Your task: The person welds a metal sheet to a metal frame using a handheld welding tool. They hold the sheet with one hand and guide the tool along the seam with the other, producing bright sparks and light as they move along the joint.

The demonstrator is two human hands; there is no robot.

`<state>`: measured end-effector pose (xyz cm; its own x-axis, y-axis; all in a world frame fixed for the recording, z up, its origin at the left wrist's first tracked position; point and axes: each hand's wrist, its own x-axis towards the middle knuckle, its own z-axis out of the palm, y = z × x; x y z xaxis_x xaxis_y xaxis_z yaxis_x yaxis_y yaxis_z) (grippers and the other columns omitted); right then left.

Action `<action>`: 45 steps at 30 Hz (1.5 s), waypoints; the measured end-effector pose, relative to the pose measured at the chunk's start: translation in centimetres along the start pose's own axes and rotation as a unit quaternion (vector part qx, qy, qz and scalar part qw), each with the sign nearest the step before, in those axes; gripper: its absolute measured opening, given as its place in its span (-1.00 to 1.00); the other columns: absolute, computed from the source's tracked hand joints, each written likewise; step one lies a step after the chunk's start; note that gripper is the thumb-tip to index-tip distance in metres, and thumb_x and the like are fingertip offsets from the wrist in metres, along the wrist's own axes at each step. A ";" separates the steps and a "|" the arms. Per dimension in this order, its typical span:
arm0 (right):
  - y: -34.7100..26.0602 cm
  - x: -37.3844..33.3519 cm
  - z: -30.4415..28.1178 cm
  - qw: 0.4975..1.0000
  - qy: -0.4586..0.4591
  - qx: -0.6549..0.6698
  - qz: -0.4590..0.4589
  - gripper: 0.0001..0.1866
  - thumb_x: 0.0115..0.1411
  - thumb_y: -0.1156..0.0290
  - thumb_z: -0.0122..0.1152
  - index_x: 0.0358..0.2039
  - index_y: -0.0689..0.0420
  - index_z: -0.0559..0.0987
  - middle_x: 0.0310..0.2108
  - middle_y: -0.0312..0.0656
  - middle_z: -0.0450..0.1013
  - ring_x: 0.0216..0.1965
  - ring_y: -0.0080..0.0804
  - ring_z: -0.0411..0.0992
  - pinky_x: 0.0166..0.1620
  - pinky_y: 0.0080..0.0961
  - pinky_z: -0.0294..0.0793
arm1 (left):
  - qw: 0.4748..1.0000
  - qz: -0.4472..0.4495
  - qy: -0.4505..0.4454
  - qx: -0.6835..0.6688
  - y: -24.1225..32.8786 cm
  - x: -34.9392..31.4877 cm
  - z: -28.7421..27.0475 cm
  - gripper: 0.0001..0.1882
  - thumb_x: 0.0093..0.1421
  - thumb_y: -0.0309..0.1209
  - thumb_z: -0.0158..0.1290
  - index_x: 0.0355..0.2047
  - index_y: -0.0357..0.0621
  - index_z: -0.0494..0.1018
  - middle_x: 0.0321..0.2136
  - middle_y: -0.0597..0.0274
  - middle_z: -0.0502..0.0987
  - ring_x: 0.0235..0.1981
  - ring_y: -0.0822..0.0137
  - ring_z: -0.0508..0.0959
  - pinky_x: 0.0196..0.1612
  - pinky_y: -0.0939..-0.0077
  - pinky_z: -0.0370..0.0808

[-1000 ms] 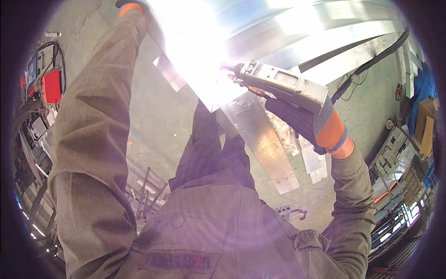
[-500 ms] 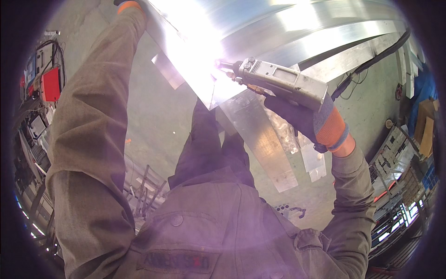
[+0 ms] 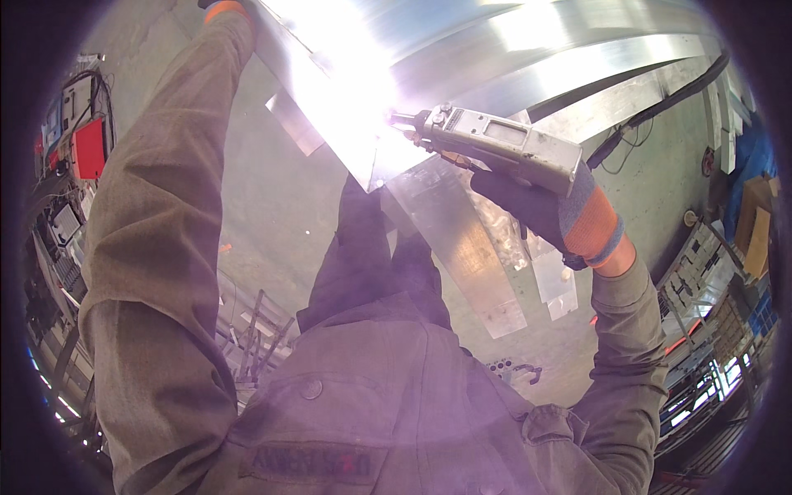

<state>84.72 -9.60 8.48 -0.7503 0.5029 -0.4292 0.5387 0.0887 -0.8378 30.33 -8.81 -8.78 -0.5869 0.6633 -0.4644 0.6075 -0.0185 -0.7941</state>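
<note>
My right hand (image 3: 544,213), in a dark and orange work glove, is wrapped round a boxy silver welding gun (image 3: 505,142). The gun's nozzle points left at a shiny sheet-metal workpiece (image 3: 577,78). A white glare burns at the tip and hides the spot it meets and much of the metal around it. My left hand (image 3: 224,10), gloved with an orange cuff, reaches up to the far left by the workpiece's edge. Its fingers lie mostly past the picture's rim, so what they touch is hidden.
Flat metal strips (image 3: 462,252) lie below the gun. A black cable (image 3: 672,103) runs along the right. A red box (image 3: 89,150) stands among equipment at the left. Racks and a cardboard piece (image 3: 755,227) line the right side, over a grey floor (image 3: 268,198).
The gun tip has shifted very slightly right in the picture, and the metal strips sit a little further left. The glare burns on, and my right hand keeps its grip.
</note>
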 end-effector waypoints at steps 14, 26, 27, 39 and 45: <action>-1.4 0.3 -1.0 0.999 -0.047 -0.019 0.000 -0.55 0.43 0.30 0.51 0.31 0.00 0.74 -0.01 -0.19 0.79 -0.09 -0.40 0.74 -0.02 -0.38 0.74 | 1.000 0.011 -0.003 0.012 0.4 -0.4 -0.1 -0.51 0.54 -0.13 0.08 0.40 0.12 0.64 0.42 0.26 0.61 0.39 0.01 0.61 0.30 -0.36 0.56; -3.3 1.8 -1.4 0.993 -0.063 -0.026 -0.098 -0.52 0.47 0.47 0.43 0.37 0.05 0.69 0.06 -0.27 0.74 -0.25 -0.58 0.56 -0.24 -0.51 0.65 | 0.999 0.021 -0.008 0.025 0.6 -0.4 0.1 -0.51 0.54 -0.13 0.09 0.40 0.12 0.64 0.42 0.26 0.61 0.39 0.00 0.62 0.28 -0.40 0.56; -3.4 2.0 -1.4 0.992 -0.062 -0.023 -0.108 -0.52 0.47 0.50 0.43 0.37 0.10 0.69 0.06 -0.28 0.73 -0.28 -0.62 0.52 -0.29 -0.54 0.64 | 0.999 0.021 -0.010 0.026 0.6 -0.3 0.2 -0.51 0.54 -0.13 0.09 0.40 0.12 0.64 0.42 0.26 0.61 0.39 0.00 0.62 0.28 -0.40 0.56; -3.7 3.6 -2.4 0.994 -0.084 -0.072 0.004 -0.53 0.34 0.09 0.50 0.22 -0.08 0.79 -0.06 -0.16 0.81 -0.08 -0.26 0.77 0.01 -0.28 0.74 | 0.999 0.035 0.007 0.038 0.4 0.5 -0.4 -0.51 0.54 -0.14 0.10 0.40 0.13 0.64 0.42 0.26 0.61 0.38 0.00 0.62 0.27 -0.44 0.57; -3.6 3.8 -2.5 0.990 -0.097 -0.068 -0.078 -0.58 0.48 0.29 0.51 0.29 0.08 0.73 0.01 -0.27 0.76 -0.01 -0.49 0.66 0.08 -0.42 0.72 | 0.998 0.041 0.009 0.047 0.2 1.4 -0.2 -0.51 0.54 -0.14 0.11 0.40 0.13 0.64 0.42 0.27 0.62 0.38 0.00 0.62 0.26 -0.45 0.57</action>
<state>80.89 -5.91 10.71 -0.8805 0.3003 -0.3668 0.4480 0.2741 -0.8510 29.76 -7.72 -9.53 -0.5269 0.6707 -0.5220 0.5994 -0.1422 -0.7877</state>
